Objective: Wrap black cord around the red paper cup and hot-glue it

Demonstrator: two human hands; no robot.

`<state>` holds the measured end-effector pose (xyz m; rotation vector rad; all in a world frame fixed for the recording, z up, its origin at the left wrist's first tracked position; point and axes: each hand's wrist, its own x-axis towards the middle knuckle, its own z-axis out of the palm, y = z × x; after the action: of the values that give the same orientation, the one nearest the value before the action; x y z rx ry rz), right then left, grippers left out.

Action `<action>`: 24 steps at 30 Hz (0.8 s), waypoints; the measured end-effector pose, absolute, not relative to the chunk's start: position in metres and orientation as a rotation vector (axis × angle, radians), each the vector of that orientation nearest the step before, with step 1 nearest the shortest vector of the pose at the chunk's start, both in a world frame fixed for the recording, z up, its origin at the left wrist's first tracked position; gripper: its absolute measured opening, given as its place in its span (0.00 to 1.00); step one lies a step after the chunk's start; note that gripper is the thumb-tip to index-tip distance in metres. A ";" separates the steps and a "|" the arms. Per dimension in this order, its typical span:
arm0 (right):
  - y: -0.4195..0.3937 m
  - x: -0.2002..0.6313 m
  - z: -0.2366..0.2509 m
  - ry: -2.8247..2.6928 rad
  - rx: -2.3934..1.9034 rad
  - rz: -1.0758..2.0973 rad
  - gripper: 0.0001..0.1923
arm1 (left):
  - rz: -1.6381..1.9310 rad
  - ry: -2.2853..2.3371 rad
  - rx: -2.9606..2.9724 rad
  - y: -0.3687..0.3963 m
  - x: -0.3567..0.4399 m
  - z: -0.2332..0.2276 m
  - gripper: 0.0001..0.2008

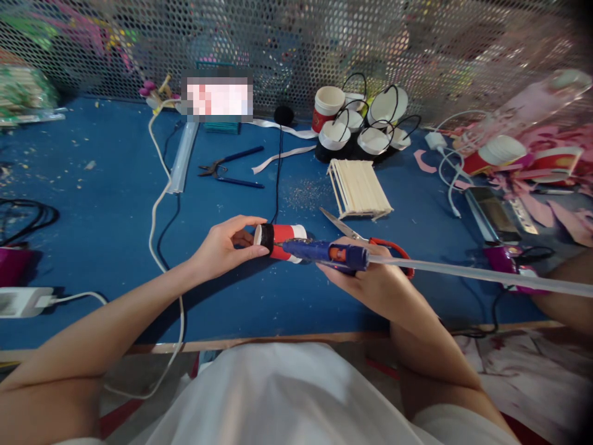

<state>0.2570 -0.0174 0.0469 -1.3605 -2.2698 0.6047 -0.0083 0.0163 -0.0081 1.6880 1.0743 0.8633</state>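
White shirt front (278,395): nearest the lens, bottom centre.
Red-and-white paper cup (283,233): on its side, mid blue table (222,312); whether it rests there, unclear.
Cup handling (judged): light, thin-walled, dents if squeezed; bare side may slip. Best hold: end banded with black cord (265,238).
Left hand (231,241): thumb and fingers clamped about the corded end.
Right hand (365,278): fingers wrapped round blue glue gun (312,251), nozzle beside the cord.
Writing: none legible on cup or gun; emblem on upright red cup (320,119) too small.

Perforated metal screen (287,37) behind blue table (115,167); grey floor (134,371).
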 end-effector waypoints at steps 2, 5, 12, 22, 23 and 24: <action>-0.017 0.257 0.046 -2.259 -1.351 0.584 0.05 | 0.856 1.087 1.687 0.016 -0.008 -0.007 0.25; -0.016 0.258 0.045 -2.273 -1.347 0.552 0.05 | 0.877 1.067 1.708 0.016 -0.009 -0.007 0.25; -0.013 0.259 0.043 -2.272 -1.384 0.492 0.05 | 0.957 0.950 1.903 0.015 -0.009 -0.010 0.25; -0.008 0.258 0.037 -2.181 -1.468 0.460 0.09 | 0.976 0.873 2.352 0.014 -0.010 -0.006 0.23; -0.007 0.258 0.037 -2.176 -1.470 0.466 0.09 | 0.974 0.860 2.379 0.014 -0.010 -0.005 0.23; -0.005 0.257 0.037 -2.168 -1.474 0.481 0.09 | 0.970 0.844 2.402 0.014 -0.010 -0.005 0.22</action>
<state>0.2574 -0.0052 0.0373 -1.4740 -2.1681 0.4810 -0.0100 0.0138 -0.0048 2.4022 0.8442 0.9699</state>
